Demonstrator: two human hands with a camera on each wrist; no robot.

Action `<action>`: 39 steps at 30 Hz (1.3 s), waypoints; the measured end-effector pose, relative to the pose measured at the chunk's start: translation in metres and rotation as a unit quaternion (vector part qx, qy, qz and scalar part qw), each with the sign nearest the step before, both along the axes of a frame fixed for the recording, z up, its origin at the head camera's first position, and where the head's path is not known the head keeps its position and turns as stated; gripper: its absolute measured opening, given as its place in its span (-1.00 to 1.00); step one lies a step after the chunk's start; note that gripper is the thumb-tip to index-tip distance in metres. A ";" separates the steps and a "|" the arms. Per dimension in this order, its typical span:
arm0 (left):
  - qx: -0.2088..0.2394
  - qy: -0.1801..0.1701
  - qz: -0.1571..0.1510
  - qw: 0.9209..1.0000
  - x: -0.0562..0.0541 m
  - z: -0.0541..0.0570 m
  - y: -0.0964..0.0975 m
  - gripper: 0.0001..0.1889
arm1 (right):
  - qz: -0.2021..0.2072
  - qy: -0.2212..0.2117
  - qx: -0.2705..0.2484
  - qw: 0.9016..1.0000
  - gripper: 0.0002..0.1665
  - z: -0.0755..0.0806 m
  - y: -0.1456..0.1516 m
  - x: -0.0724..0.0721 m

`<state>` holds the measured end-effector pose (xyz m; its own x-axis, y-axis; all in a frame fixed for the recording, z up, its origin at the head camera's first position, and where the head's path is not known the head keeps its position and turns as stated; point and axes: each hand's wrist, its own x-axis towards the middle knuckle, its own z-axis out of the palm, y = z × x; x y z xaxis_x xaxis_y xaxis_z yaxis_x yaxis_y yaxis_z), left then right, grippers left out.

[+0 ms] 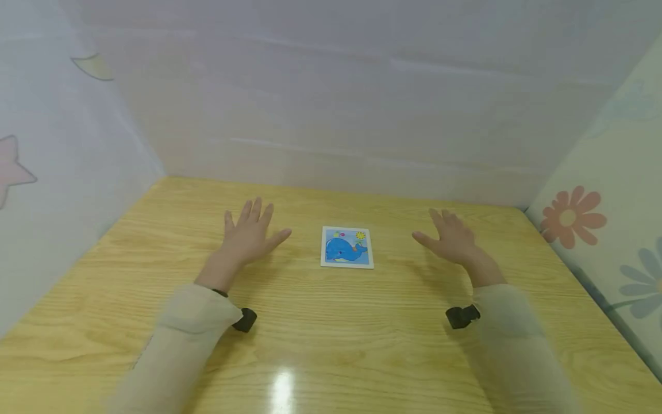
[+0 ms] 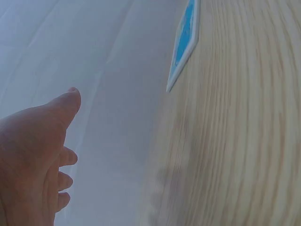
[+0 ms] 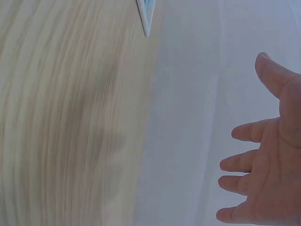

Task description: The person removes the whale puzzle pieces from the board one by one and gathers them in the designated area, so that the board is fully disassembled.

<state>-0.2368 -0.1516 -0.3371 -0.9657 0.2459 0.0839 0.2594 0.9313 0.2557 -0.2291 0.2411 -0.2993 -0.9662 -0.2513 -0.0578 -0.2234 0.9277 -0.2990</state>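
Left hand [image 1: 247, 238] and right hand [image 1: 454, 241] hover above the tabletop [image 1: 341, 328], fingers straight and spread, thumbs turned inward, each casting a soft shadow below. Between them, well apart from both, a white-edged picture panel [image 1: 347, 247] with a blue whale and yellow sun lies flat. Small black devices [image 1: 245, 320] sit at the cuffs of the pale sleeves [image 1: 193, 316]; a red flower [image 1: 568, 217] decorates the right-hand wall [image 1: 610, 167]

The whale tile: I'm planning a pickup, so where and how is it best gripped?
Probably pinch the whale tile by its left edge and right edge, coming from both sides: it lies flat on the table, leaving only its thin rim to grasp.
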 end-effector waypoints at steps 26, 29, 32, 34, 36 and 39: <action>0.059 -0.008 -0.046 0.997 -0.014 -0.029 0.066 -0.17 | 0.011 -0.053 -0.184 0.981 -0.07 -0.048 -0.063 -0.021; 0.056 -0.005 -0.059 0.997 -0.016 -0.034 0.071 -0.20 | 0.014 -0.060 -0.204 0.977 -0.07 -0.051 -0.065 -0.024; 0.044 -0.003 -0.067 0.997 -0.017 -0.038 0.077 -0.21 | 0.021 -0.066 -0.214 0.974 -0.11 -0.054 -0.068 -0.028; 0.040 -0.004 -0.072 0.997 -0.016 -0.039 0.082 -0.22 | 0.020 -0.075 -0.219 0.973 -0.13 -0.055 -0.069 -0.029; 0.036 -0.004 -0.078 0.996 -0.015 -0.040 0.087 -0.23 | 0.017 -0.083 -0.222 0.971 -0.15 -0.057 -0.070 -0.031; 0.041 -0.008 -0.089 0.995 -0.013 -0.043 0.092 -0.23 | 0.020 -0.089 -0.219 0.971 -0.14 -0.060 -0.071 -0.033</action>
